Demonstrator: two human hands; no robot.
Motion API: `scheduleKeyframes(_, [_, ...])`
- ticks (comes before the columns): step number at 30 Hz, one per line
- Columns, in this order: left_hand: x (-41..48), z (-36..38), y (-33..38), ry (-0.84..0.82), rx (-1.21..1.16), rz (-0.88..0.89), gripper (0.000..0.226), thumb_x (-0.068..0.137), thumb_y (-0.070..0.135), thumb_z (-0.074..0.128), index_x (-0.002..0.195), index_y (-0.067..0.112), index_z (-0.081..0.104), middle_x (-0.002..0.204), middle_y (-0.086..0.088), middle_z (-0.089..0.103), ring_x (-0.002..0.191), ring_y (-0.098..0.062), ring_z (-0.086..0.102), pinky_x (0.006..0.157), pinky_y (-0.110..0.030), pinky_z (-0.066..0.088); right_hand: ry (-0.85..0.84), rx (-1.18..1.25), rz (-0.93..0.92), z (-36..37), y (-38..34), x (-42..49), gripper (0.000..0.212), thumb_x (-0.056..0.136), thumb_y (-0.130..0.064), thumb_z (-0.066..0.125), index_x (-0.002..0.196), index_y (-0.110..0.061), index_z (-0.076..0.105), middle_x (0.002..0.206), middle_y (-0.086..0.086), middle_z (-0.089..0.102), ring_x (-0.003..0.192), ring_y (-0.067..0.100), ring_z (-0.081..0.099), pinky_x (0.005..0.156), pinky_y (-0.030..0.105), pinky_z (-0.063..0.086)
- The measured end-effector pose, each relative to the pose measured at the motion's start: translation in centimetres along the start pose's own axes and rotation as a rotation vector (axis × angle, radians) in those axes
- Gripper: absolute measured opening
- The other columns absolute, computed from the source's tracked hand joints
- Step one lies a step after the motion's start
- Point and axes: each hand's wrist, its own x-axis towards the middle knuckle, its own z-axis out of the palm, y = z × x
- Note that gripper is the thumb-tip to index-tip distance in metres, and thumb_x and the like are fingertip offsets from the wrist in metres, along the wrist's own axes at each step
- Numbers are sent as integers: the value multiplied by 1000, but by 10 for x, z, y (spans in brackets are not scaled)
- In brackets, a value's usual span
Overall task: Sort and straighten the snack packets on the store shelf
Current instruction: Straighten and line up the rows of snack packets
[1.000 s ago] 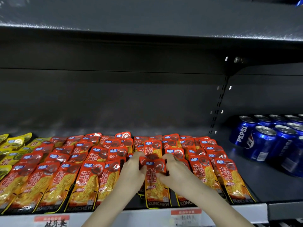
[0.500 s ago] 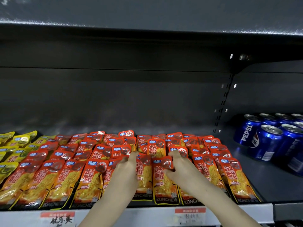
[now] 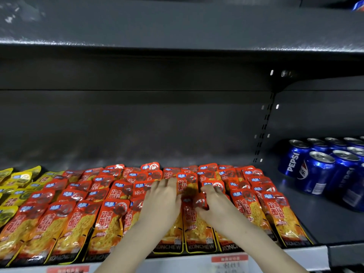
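Rows of overlapping orange-red snack packets (image 3: 106, 219) lie on the dark shelf (image 3: 307, 255). My left hand (image 3: 161, 201) rests flat on the packets in the middle, fingers stretched toward the back rows and holding nothing. Just right of it, my right hand (image 3: 215, 207) has curled fingers and pinches the top edge of the front red packet (image 3: 194, 225) that lies between the two hands. That packet lies straight, its lower end at the shelf's front lip. Both forearms cover parts of the neighbouring packets.
Yellow snack packets (image 3: 17, 180) fill the far left. Blue Pepsi cans (image 3: 315, 174) stand at the right, with bare shelf between them and the red packets. An upper shelf (image 3: 177, 26) hangs overhead. Price tags (image 3: 229, 260) sit on the front rail.
Both hands moved apart from pinching one packet's top together. The left hand has flattened and slid further back over the rows. The packet now lies flat in the front row.
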Motion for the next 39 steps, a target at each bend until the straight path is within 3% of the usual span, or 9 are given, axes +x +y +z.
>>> scheduleKeyframes(7, [17,21,17,-154,97,117,55,97,30,38,148,21,19,153,-6,26,142,-30,14,113,-48,20,-51,7,49,-4,1,2,53,92,-25,55,139,-9,36,131,8,51,113,20,54,87,26,44])
scheduleKeyframes(10, [16,22,15,-158,104,157,49,99,38,34,145,22,27,153,-7,28,142,-30,16,113,-48,19,-37,-4,54,-3,5,4,50,91,-25,58,134,-8,40,119,7,56,101,20,57,69,22,43])
scheduleKeyframes(14, [8,22,15,-100,131,175,56,96,54,26,140,21,36,146,0,40,138,-24,26,111,-41,24,-27,0,41,-2,5,6,40,90,-23,58,126,-11,44,105,4,55,80,15,50,47,15,28])
scheduleKeyframes(24, [-7,22,14,-44,81,217,40,97,44,32,132,28,43,131,5,52,125,-17,39,103,-34,32,-34,10,26,-1,5,9,20,92,-19,49,111,-14,46,78,-4,53,68,14,55,47,19,36])
scheduleKeyframes(29, [-2,19,8,21,-7,146,37,98,37,36,132,27,43,130,5,53,124,-17,43,103,-33,37,8,6,13,3,3,12,28,95,-24,50,121,-15,45,75,-7,51,53,5,49,41,16,31])
scheduleKeyframes(32, [3,25,5,15,9,107,40,97,36,37,136,23,38,131,1,51,126,-20,39,103,-33,37,19,-8,-1,3,2,13,35,95,-25,51,128,-15,44,103,1,59,65,6,55,48,13,37])
scheduleKeyframes(34, [5,29,3,17,10,99,41,97,35,38,137,23,37,131,1,52,127,-20,39,104,-34,36,23,-2,-9,3,1,15,38,95,-26,52,131,-15,44,125,4,56,93,12,62,70,17,48])
scheduleKeyframes(36, [5,31,2,38,0,109,40,97,33,38,136,25,39,131,2,53,127,-20,39,104,-34,35,21,-1,-15,3,1,16,40,95,-25,53,132,-15,44,131,4,54,113,17,57,87,23,47])
scheduleKeyframes(39, [6,29,1,81,-57,119,35,97,28,40,131,25,45,124,2,58,121,-18,47,99,-31,40,10,0,-18,4,2,18,41,95,-26,52,133,-15,44,129,5,55,115,18,56,90,27,48])
